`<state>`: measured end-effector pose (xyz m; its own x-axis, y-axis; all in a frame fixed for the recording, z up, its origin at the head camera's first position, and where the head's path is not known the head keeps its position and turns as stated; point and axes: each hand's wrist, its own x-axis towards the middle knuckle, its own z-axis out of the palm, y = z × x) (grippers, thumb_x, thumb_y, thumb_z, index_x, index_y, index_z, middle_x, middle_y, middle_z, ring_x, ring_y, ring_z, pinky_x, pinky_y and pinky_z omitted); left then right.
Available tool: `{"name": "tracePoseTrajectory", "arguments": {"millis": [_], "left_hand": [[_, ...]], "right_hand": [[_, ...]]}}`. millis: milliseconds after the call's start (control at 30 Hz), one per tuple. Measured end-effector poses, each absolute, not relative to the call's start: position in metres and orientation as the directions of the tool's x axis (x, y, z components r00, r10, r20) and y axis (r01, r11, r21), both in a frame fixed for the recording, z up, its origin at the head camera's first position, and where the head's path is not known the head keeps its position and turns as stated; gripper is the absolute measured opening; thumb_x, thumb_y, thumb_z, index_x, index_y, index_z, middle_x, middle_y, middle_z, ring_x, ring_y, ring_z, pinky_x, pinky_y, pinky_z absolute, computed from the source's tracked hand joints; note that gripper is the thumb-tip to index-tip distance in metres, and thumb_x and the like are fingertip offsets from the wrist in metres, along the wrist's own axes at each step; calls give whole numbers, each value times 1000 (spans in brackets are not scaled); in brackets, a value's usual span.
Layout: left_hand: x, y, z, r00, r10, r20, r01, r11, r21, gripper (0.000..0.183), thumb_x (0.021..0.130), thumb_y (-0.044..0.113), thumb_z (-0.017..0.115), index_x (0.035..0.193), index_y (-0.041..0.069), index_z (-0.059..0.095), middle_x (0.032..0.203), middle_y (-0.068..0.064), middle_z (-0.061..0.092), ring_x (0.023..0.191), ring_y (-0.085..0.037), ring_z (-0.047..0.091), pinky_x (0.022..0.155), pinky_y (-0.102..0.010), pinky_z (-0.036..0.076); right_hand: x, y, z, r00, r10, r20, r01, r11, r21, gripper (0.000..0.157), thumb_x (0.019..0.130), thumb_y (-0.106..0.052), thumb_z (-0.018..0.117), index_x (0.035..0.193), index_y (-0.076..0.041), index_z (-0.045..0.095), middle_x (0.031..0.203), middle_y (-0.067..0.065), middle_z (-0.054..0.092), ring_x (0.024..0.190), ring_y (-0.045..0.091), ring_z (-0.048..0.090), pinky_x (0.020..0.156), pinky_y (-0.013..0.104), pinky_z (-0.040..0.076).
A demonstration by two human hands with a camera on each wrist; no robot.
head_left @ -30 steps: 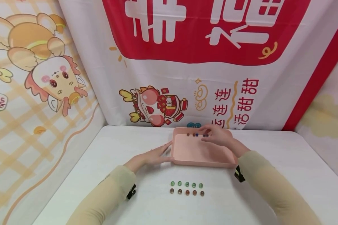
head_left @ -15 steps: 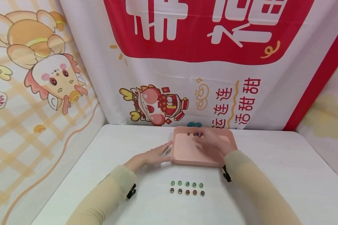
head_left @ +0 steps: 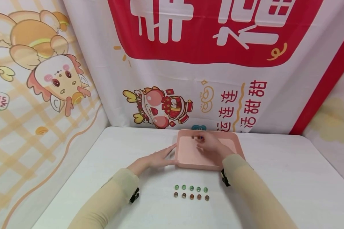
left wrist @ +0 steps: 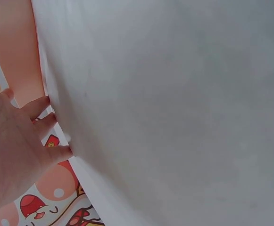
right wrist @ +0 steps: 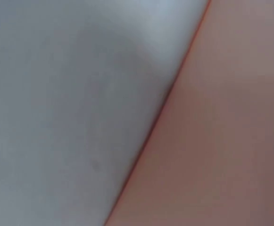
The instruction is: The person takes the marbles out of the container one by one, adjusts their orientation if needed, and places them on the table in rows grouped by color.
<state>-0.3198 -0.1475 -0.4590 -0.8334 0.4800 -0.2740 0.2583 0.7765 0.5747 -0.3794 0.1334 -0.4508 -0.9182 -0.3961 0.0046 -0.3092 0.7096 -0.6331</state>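
A shallow pink tray (head_left: 200, 167) stands at the back of the white table. My left hand (head_left: 157, 159) has its fingers spread against the tray's left side; the left wrist view shows this hand (left wrist: 19, 146) beside the tray wall (left wrist: 16, 52). Inside the tray, my right hand (head_left: 210, 143) reaches to the back wall, index finger and thumb either side of a dark blue marble (head_left: 202, 138). I cannot tell whether it pinches the marble. A brown marble (head_left: 192, 137) lies just left of the fingertips. The palm hides the area to the right.
In front of the tray, a row of green marbles (head_left: 191, 188) and a row of brown and amber marbles (head_left: 191, 197) lie on the table (head_left: 126, 140). A printed cloth (head_left: 166, 73) hangs right behind the tray.
My right hand has moved left along the tray's back wall, from the right-hand blue marbles to the middle ones. The left hand and the two rows on the table stay put.
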Motion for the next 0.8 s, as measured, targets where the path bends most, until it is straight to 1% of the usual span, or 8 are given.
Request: {"name": "tracePoseTrajectory", "arguments": {"millis": [100,200,333,400,500,600,700,800], "left_hand": [[-319,-146,-458,-835,477,-276,254,777,576,87,85,71,52,154,45,6,161,5,15,146,-21,13,113,-59,11],[-319,-146,-459,-837,473,-277,251,780,574,88,84,72,53,154,46,7,161,5,15,146,-21,13,113,-60,11],[-319,-145,-458,-839,468,-278,246,782,572,89,83,73,54,154,45,7,161,5,15,146,-22,13,113,-60,12],[-318,-145,-457,-841,463,-279,243,784,571,90,83,73,54,154,45,7,161,5,15,146,-21,13,113,-59,13],[-316,-144,-453,-843,457,-285,237,790,566,90,83,73,54,155,44,7,161,5,15,146,-21,13,114,-58,13],[-312,-143,-448,-841,466,-276,245,782,572,90,85,71,53,156,39,8,161,1,16,146,-25,14,113,-60,15],[-309,-143,-445,-840,471,-270,251,778,576,90,86,70,53,156,37,9,161,0,16,146,-27,15,112,-60,16],[-308,-143,-445,-839,472,-270,253,779,574,89,86,69,53,156,38,9,161,0,16,146,-26,14,113,-60,16]], "right_hand": [[-381,135,-454,-925,-380,-1,-296,723,-624,43,89,-13,70,131,-16,60,119,5,57,101,22,51,86,36,47],[-381,136,-454,-927,-375,0,-293,722,-626,45,89,-11,70,133,-13,59,118,6,57,101,23,51,87,37,47],[-380,137,-454,-928,-372,-5,-284,715,-639,45,89,-8,69,133,-12,59,119,8,56,101,24,50,84,36,47],[-380,137,-453,-928,-371,2,-290,722,-628,40,89,-8,69,128,-10,62,119,7,58,102,23,51,87,36,48],[-380,138,-452,-924,-382,9,-308,729,-611,28,90,-7,68,118,-5,66,112,8,60,98,22,52,89,37,49],[-379,138,-451,-921,-389,2,-313,739,-596,18,91,-5,68,108,-3,69,102,8,61,92,22,52,85,36,49],[-376,137,-450,-930,-366,-36,-272,750,-602,14,92,-3,66,105,-6,71,97,6,60,90,21,52,79,32,48],[-373,136,-449,-943,-320,-90,-189,740,-645,17,92,1,63,102,-9,71,98,6,59,94,22,51,79,30,47]]}}
